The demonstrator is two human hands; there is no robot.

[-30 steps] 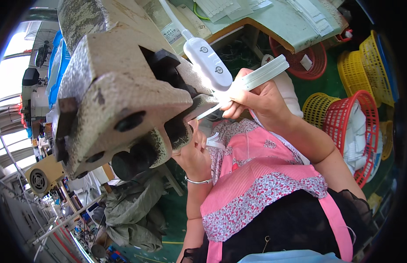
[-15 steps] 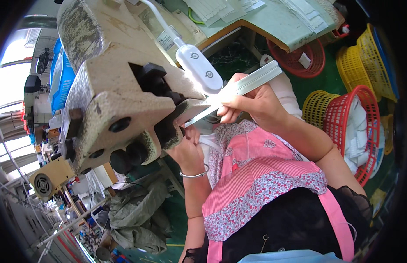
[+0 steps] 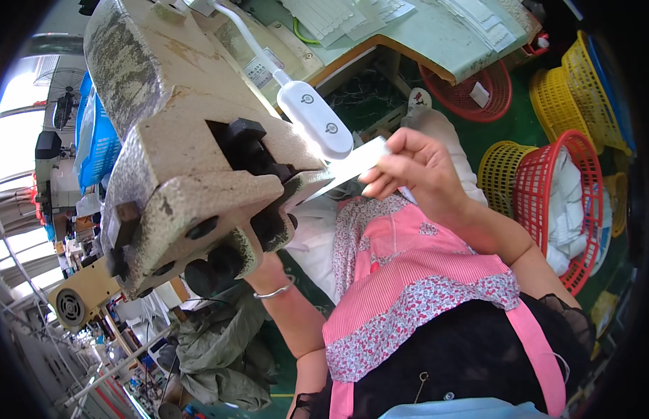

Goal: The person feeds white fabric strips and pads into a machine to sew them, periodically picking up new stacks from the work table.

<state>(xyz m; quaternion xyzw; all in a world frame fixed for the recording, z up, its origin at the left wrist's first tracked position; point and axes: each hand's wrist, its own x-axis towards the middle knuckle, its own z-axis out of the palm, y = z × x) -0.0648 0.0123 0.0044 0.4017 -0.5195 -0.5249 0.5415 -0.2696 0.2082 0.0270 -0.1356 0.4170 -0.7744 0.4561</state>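
My right hand [image 3: 422, 167] pinches the end of a flat white strip [image 3: 356, 164] between thumb and fingers. The strip slants down to the left and passes behind the head of a worn beige machine [image 3: 206, 167], which looks like an industrial sewing machine. My left hand [image 3: 267, 271], with a silver bangle at its wrist, reaches behind the lower part of the machine head; its fingers are hidden there. A lit white lamp [image 3: 314, 119] on a bent neck hangs just above the strip. Pale white material [image 3: 314, 241] lies below the strip, beside my apron.
A green worktable [image 3: 436, 42] at the top bears stacked white strips [image 3: 331, 17]. To the right stand a red basket [image 3: 555, 209] with white pieces in it and yellow baskets [image 3: 502, 171]. Grey-green cloth [image 3: 223, 349] hangs at lower left, and a blue crate [image 3: 97, 140] is at far left.
My left hand has moved left, its fingers going out of sight behind the machine head. The white length that stuck out beyond my right hand no longer shows; that hand now grips the strip's end.
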